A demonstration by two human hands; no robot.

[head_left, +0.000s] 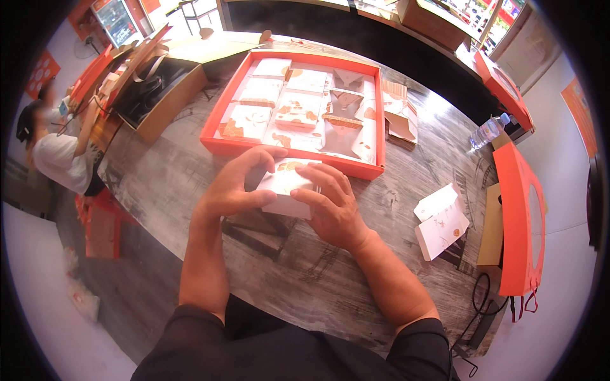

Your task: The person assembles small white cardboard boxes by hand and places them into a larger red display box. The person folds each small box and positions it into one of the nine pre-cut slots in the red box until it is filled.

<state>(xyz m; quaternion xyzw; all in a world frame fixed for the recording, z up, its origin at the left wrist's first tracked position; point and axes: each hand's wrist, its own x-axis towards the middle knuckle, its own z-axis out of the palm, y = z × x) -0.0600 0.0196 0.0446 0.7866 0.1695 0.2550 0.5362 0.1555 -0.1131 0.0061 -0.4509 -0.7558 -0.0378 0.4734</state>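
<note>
Between my two hands, just in front of the large tray, is a small white carton (pixel 289 183) with a brown-orange print on top. My left hand (pixel 238 184) grips its left side, thumb along the near edge and fingers over the far edge. On the right side, my right hand (pixel 333 206) closes round it with bent fingers. Beyond my hands lies a large red-rimmed box (pixel 292 154). Several small printed white cartons (pixel 248 120) fill its left and middle parts. Its right column shows folded card dividers (pixel 343 105) with open hollows.
A flattened white carton (pixel 443 223) lies to the right on the grey wood-grain table (pixel 305 273). Farther off are an open carton (pixel 400 120) and a water bottle (pixel 489 132). Red box lids (pixel 518 219) stand at the right edge. A cardboard box (pixel 159 95) and a person (pixel 60 155) are at left.
</note>
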